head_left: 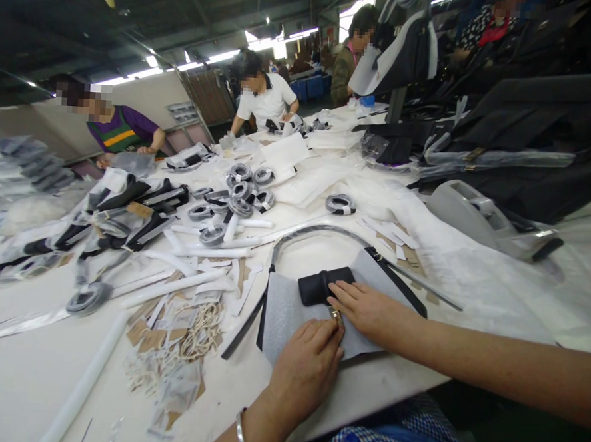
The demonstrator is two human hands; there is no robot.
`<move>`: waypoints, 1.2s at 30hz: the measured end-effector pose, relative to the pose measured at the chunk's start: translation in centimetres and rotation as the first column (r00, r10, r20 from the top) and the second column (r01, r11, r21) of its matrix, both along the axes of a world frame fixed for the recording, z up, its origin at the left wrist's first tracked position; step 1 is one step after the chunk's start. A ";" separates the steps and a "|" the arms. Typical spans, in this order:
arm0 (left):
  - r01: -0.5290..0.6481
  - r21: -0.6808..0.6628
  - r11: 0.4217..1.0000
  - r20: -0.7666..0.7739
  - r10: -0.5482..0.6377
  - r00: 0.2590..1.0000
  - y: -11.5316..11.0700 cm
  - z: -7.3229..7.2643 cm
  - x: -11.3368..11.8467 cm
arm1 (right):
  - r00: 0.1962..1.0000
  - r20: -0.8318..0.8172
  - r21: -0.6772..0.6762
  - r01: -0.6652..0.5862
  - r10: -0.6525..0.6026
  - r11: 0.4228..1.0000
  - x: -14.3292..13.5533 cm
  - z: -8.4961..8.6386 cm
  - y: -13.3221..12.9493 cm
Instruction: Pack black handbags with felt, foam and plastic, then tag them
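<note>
At the gold clasp (336, 315), with the left hand (304, 361): bunched and curled close together, fingertips touching metal; cannot tell whether pinched around it or only pressing. With the right hand (370, 312): laid nearly flat, fingers extended and slightly apart, tips on the lower edge of the black flap (325, 286), just beside the clasp. Directly beneath both sets of fingertips and spreading beyond them, flat on the white table (9, 390): the handbag (411, 296), partly covered with a pale grey sheet (282, 313). Arching away from the fingers, on the far side: a wrapped strap (319, 230). Around the left wrist: a silver bangle (241, 434).

Farther out, to the left of the handbag: a heap of tags and cords (203, 332), with white tubes (88, 382) near it. Beyond the strap: coiled straps (242, 191), most clustered, with one apart toward the right. Off to the right: a grey plastic object (486, 219) beside piled black bags (530, 142). Across the table: a person in purple (131, 131) and a person in a white shirt (273, 99), both bent over items.
</note>
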State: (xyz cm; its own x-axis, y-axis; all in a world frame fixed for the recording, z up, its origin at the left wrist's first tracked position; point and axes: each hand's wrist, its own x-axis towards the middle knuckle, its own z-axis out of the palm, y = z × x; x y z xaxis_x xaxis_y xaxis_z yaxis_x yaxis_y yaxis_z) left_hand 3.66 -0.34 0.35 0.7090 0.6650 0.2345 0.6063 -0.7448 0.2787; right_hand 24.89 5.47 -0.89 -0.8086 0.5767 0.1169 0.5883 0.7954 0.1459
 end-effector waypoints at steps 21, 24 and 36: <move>-0.026 -0.021 0.999 0.117 0.028 0.993 0.3 -1.1 -0.2 | 0.958 -0.067 -0.262 -0.287 0.279 0.921 -1.4 3.9 4.0; -0.026 0.008 1.000 0.133 0.024 0.991 0.6 -1.5 -0.2 | 0.987 -0.058 -0.242 -0.160 0.150 0.957 -1.2 4.3 2.4; -0.220 0.579 0.785 0.198 0.127 0.972 1.4 -9.5 2.2 | 0.971 -0.195 -0.331 0.064 -0.135 0.941 3.0 2.5 -1.7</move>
